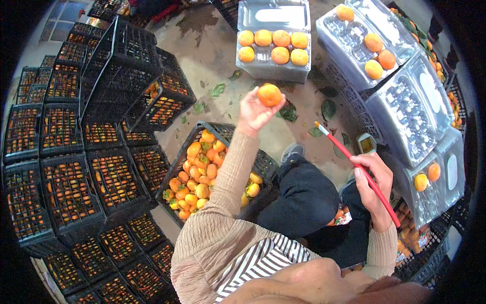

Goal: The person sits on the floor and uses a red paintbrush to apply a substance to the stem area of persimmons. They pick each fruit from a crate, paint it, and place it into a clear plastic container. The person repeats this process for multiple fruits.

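Observation:
My left hand [251, 114] is raised in front of me, its fingers wrapped round an orange persimmon [269, 95]. This fruit is near the clear plastic box [272, 71], whose cavities hold several persimmons and whose lid is folded back. Lower on the right, my right hand [373, 182] grips a paintbrush [339, 145] by its long red handle, bristles pointing up and left. The brush tip is apart from the fruit. Beyond the fingers of my right hand stands a small container [365, 143] with yellowish-brown contents. Beneath my left forearm, a black crate [267, 164] holds loose persimmons.
More clear plastic boxes [405, 114] line the right side, some cavities filled with persimmons. Stacked black crates [104, 185] full of fruit rise on the left, with more crates [121, 66] behind. Leaves [328, 109] lie on the floor. My bent knee is between my arms.

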{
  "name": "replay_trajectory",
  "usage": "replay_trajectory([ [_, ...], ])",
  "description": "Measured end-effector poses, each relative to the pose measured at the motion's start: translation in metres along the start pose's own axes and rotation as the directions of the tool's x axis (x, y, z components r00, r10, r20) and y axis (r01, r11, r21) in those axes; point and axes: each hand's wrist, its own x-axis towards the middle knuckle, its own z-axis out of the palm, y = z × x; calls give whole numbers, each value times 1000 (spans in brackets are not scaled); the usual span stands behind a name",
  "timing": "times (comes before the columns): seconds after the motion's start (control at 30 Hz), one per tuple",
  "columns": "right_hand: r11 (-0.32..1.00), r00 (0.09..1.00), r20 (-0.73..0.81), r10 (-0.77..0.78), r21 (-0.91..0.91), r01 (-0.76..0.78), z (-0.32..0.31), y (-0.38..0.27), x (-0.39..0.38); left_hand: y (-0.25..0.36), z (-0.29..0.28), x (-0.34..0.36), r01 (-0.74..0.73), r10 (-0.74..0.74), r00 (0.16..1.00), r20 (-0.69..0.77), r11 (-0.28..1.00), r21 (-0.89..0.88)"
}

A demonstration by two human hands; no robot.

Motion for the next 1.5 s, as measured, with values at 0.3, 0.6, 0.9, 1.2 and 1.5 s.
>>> replay_trajectory([
  [0.3, 996, 996, -43, -82, 39, 83, 5, 0, -6, -73, 1, -34, 109, -110, 992, 70, 994, 12],
  [0.6, 991, 994, -13, -113, 68, 113, 5, -2, -11, -96, 2, -43, 212, -220, 975, 37, 966, 149],
  [0.9, 989, 998, -23, -58, 132, 61, 4, -11, -18, -100, 0, -43, 191, -200, 979, 40, 969, 159],
  [1.2, 997, 1000, -9, 3, 71, -3, 0, -11, -19, -44, -3, -41, -77, 63, 996, 65, 964, 253],
  [1.5, 1000, 999, 39, -20, 14, 20, 0, -3, -10, 75, 35, 61, -134, 361, 679, 639, -795, 591],
])
